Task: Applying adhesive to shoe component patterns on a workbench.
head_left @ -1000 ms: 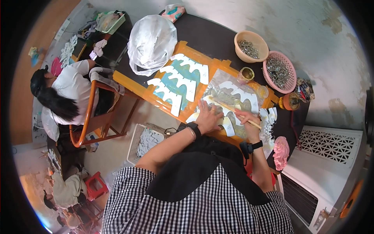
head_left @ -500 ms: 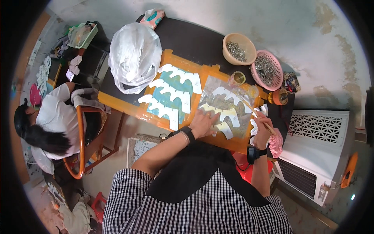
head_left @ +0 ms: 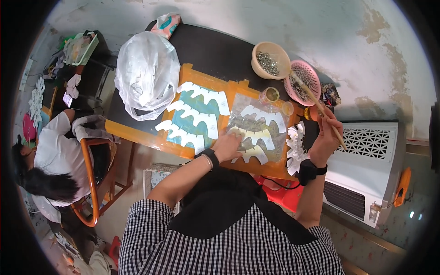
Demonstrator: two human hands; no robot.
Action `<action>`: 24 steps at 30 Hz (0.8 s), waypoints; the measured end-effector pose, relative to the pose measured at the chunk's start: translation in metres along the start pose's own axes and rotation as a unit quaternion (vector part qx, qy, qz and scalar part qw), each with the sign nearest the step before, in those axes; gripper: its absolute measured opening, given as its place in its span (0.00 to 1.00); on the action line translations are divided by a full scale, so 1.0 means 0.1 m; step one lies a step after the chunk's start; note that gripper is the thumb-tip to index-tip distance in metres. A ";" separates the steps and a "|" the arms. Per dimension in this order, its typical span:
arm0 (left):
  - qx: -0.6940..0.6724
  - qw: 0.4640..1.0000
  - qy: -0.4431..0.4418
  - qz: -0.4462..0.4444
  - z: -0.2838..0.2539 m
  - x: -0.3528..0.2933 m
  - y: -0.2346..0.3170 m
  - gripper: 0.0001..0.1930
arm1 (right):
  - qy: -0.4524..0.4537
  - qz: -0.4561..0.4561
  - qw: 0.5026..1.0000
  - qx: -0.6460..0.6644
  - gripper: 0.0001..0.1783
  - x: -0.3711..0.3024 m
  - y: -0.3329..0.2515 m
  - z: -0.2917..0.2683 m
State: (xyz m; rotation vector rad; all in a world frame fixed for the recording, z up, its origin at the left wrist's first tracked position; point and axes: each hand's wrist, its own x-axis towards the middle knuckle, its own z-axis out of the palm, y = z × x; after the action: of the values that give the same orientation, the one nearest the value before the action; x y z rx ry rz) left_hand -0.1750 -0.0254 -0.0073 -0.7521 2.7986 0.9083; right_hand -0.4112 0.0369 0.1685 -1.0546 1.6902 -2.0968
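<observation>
My right hand (head_left: 326, 140) is closed around the wooden handle of a brush (head_left: 313, 95). The brush is raised above the right side of the table, its broad pale end pointing up and left. My left hand (head_left: 228, 146) rests at the left ends of two scalloped pieces with yellowish smears, the upper piece (head_left: 256, 137) and the lower piece (head_left: 253, 155). Its fingers look apart, though their tips are hard to make out. A white scalloped piece (head_left: 266, 118) lies just beyond. Beneath them is a clear, smudged sheet (head_left: 240, 103) edged with orange tape.
More white scalloped pieces (head_left: 196, 113) lie on a teal patch at left. A white plastic bag (head_left: 147, 73), a cream bowl (head_left: 282, 57) and pink basket (head_left: 308, 68) of metal bits, and a small jar (head_left: 270, 95) stand around. White cut strips (head_left: 295, 149) lie right. Another person (head_left: 62, 151) sits left.
My right hand has lifted the brush up and right, off the scalloped pieces. My left hand has drawn back toward their left ends. A pink cloth by my right wrist is out of sight.
</observation>
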 end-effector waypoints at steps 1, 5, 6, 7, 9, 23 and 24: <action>0.001 1.000 0.003 0.000 0.03 0.00 -0.01 0.32 | -0.001 -0.003 1.000 0.001 0.04 0.01 0.03 -0.08; 0.024 0.999 0.023 -0.019 0.07 0.05 0.03 0.26 | -0.004 0.060 0.994 -0.094 0.02 0.03 0.41 -0.44; 0.011 0.998 0.048 -0.048 0.17 0.06 0.01 0.23 | -0.043 0.066 0.992 -0.094 0.02 0.06 0.55 -0.47; 0.000 0.995 0.075 -0.070 0.18 0.09 0.05 0.20 | -0.077 0.068 0.990 -0.097 0.03 0.13 0.61 -0.50; 0.008 0.993 0.084 -0.087 0.18 0.11 0.13 0.19 | -0.089 0.070 0.991 -0.076 0.04 0.27 0.81 -0.50; -0.198 0.918 0.138 -0.313 0.16 0.19 0.42 0.20 | -0.176 0.164 0.969 0.054 0.07 0.58 1.70 -0.52; -0.150 0.926 0.145 -0.315 0.07 0.16 0.51 0.20 | -0.147 0.193 0.969 0.055 0.07 0.57 1.71 -0.58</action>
State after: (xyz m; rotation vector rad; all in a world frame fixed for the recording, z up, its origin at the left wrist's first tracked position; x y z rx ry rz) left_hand -0.2139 0.0076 0.0095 -1.8242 2.3574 1.1598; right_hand -0.5312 -0.0050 0.0279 -0.8682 1.4758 -1.6769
